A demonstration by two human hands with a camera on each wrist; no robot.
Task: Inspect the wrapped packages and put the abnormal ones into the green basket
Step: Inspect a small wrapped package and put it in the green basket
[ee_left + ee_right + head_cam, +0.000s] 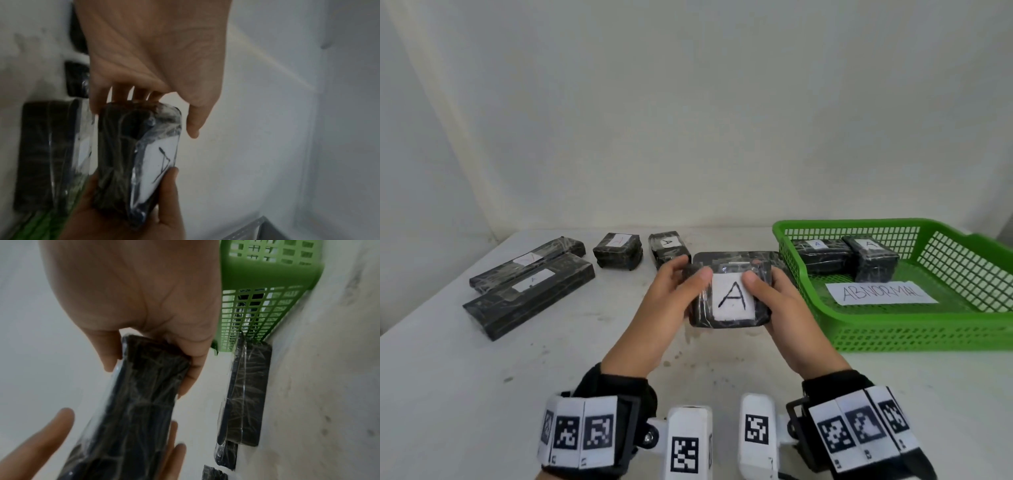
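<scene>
Here, a black wrapped package [729, 301] marked A is held above the desk [482, 394], just left of the green basket [893, 334]; bare desk lies in front. The left hand [671, 298] grips its left end, the right hand [784, 308] its right end.

The right hand [133, 293] grips one end of a black wrapped package [131, 410], thumb on one face, fingers on the other. The left hand [37, 447] flanks its far end. Beyond, a second wrapped package [246, 394] lies on the tabletop [329, 369] against the green basket [267, 269].
</scene>
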